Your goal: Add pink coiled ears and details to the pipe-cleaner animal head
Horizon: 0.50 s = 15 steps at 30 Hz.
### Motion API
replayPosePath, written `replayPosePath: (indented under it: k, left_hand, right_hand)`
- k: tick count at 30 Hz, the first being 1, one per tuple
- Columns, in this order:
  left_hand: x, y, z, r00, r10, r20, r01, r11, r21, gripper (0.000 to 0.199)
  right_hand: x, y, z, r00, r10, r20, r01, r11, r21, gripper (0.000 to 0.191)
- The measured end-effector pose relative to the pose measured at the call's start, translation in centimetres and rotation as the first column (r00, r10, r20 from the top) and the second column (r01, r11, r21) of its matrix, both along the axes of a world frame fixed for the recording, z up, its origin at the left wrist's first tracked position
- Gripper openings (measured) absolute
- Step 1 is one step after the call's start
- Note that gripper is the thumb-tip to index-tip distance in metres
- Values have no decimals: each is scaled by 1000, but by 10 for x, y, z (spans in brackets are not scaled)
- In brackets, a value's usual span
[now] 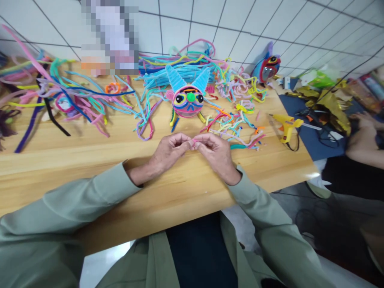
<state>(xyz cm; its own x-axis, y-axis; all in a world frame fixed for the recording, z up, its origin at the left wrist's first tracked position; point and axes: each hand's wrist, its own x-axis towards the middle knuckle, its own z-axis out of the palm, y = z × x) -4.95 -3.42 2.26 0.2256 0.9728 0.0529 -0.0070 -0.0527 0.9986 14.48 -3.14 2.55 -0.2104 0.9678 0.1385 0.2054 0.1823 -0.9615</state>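
Note:
Between my fingertips is a small pink piece point(195, 141), mostly hidden. My left hand point(174, 152) pinches it from the left, and my right hand point(214, 151) pinches it from the right, the two hands nearly touching above the wooden table point(180, 180). Just beyond them stands a pipe-cleaner animal figure point(188, 100) with tall light-blue ears, black eyes, a green nose and a pink rim. Short cut pipe-cleaner pieces point(240, 128) lie scattered to the right of the figure.
Piles of long pipe cleaners point(183, 76) line the wall and the left side. A second figure point(267, 66) stands at the back right. A yellow glue gun point(286, 126) lies near the right edge. Another person's arm point(363, 140) rests at the far right.

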Motion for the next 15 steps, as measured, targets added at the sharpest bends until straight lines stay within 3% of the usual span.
replayPosePath:
  k: [6,10,13,15]
  left_hand:
    - [0,0,2,997,27,-67,-28,1000,-5,30]
    - [-1,-2,5,993,41,-110,-48,997,-66,29]
    - [-1,-2,5,990,41,-132,-53,994,-93,29]
    - [-1,-2,5,990,52,-133,-66,993,-103,28]
  right_hand:
    - [14,-12,8,998,11,68,-16,997,69,18]
    - [67,-21,9,961,-232,151,196,956,218,15]
    - [137,-17,6,845,-510,161,465,850,249,21]
    - [189,-10,7,649,-729,216,671,683,289,22]
